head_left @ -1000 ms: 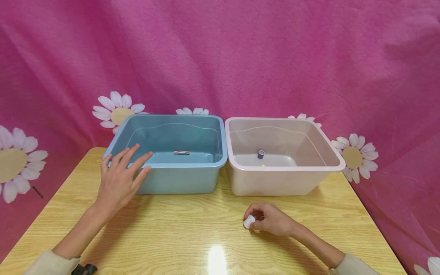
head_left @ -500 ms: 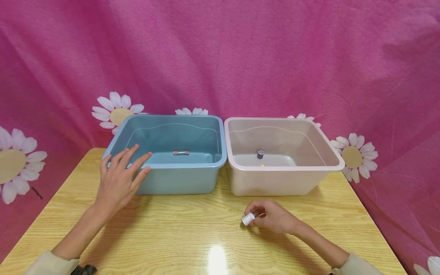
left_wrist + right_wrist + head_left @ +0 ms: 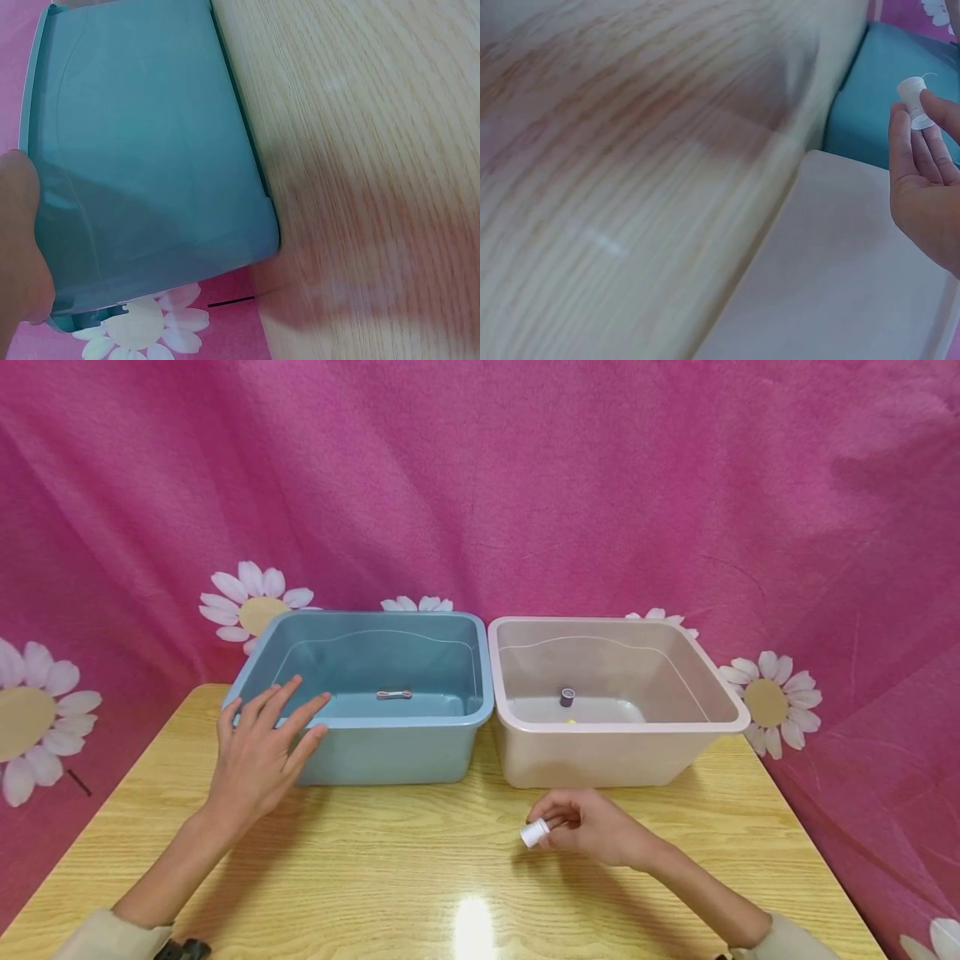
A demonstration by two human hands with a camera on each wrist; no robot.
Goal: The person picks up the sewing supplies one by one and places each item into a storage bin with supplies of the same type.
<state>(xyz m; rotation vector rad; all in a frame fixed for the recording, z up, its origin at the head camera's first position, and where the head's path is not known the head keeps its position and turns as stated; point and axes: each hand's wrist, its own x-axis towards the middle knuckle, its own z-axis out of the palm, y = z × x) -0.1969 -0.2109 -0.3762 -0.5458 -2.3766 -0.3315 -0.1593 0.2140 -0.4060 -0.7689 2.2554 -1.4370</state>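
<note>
My right hand (image 3: 596, 828) pinches a spool of white thread (image 3: 535, 833) between thumb and fingertips, a little above the table in front of the pink bin (image 3: 622, 756). A loose thread end sticks out from the spool (image 3: 913, 96) in the right wrist view. With fingers spread, my left hand (image 3: 258, 752) rests at the near left rim of the blue bin (image 3: 390, 756). The left wrist view has part of that hand (image 3: 19, 240) at the edge of the blue bin's wall (image 3: 142, 150).
Inside the blue bin lies a small pinkish looped bundle (image 3: 393, 694). The pink bin holds a dark spool (image 3: 567, 697) and a bit of something yellow (image 3: 572, 721), mostly hidden by the rim. Both bins stand side by side on the wooden table (image 3: 375, 877), before a pink flowered curtain (image 3: 480, 485).
My right hand has raised the white spool off the table and shifted it slightly left and toward the bins, tilting it. My left hand has stayed in place.
</note>
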